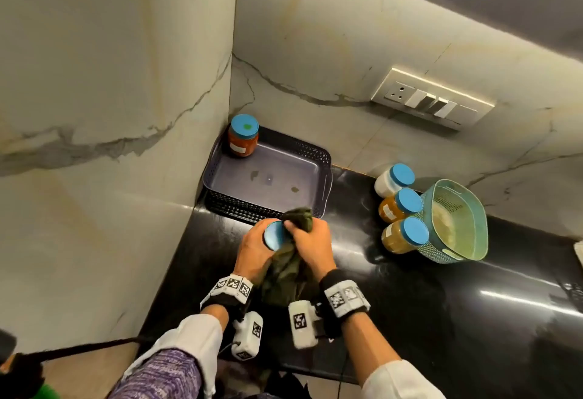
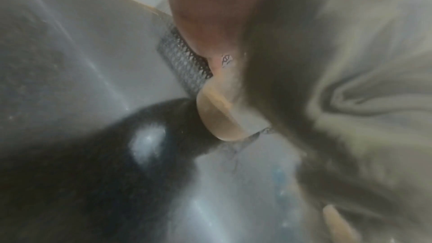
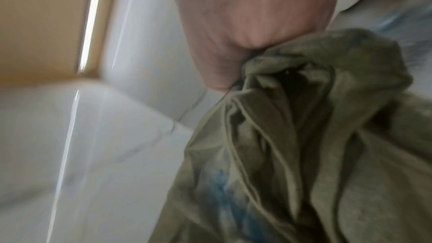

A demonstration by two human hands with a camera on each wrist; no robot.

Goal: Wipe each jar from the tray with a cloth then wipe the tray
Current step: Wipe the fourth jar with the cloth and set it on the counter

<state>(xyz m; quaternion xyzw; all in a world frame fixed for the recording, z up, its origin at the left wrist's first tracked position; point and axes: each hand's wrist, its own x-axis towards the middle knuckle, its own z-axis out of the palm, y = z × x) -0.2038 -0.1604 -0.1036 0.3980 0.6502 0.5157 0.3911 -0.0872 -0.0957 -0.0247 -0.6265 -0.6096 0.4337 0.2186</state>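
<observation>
My left hand [image 1: 255,249] grips a blue-lidded jar [image 1: 274,234] above the black counter, in front of the tray. My right hand [image 1: 310,239] clutches an olive-green cloth [image 1: 285,269] bunched against the jar's side; the jar's body is mostly hidden. In the left wrist view the jar [image 2: 224,110] and the cloth [image 2: 362,99] show close up and blurred. The right wrist view shows the cloth [image 3: 292,136] gathered under my palm. The dark purple tray [image 1: 325,165] sits in the corner with a red-filled, blue-lidded jar [image 1: 243,135] at its back left and stains on its floor.
Three blue-lidded jars [image 1: 400,206] stand on the counter to the right, beside a teal basket [image 1: 454,220]. Marble walls close off the left and back. A switch panel [image 1: 432,99] is on the back wall. The black counter [image 1: 441,288] stretches to the right.
</observation>
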